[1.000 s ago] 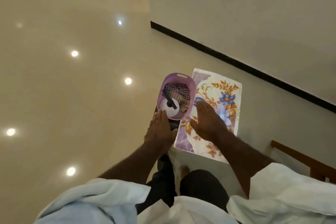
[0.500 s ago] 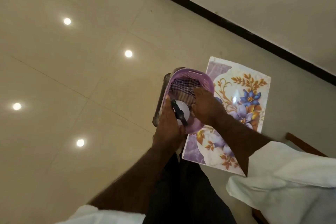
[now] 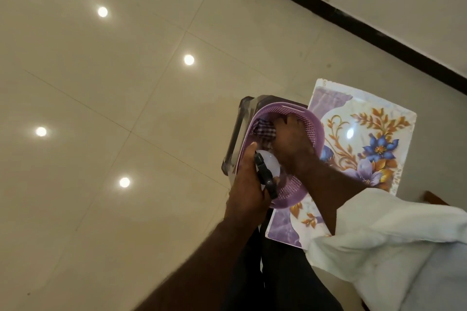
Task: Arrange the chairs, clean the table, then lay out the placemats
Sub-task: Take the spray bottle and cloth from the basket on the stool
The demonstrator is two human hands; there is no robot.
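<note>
Gathering the cleaning things from the basket before any wiping starts.

Head view: the left hand (image 3: 246, 189) is wrapped round the spray bottle (image 3: 268, 161) at its black trigger, seemingly to lift it out of the purple basket (image 3: 313, 131). The right hand (image 3: 290, 141) reaches down onto the checked cloth (image 3: 264, 131) inside, though I cannot tell whether its fingers have closed. The flowered placemat (image 3: 366, 134) lies flat on the floor (image 3: 126, 108) just beside the basket, probably kept for last.
</note>
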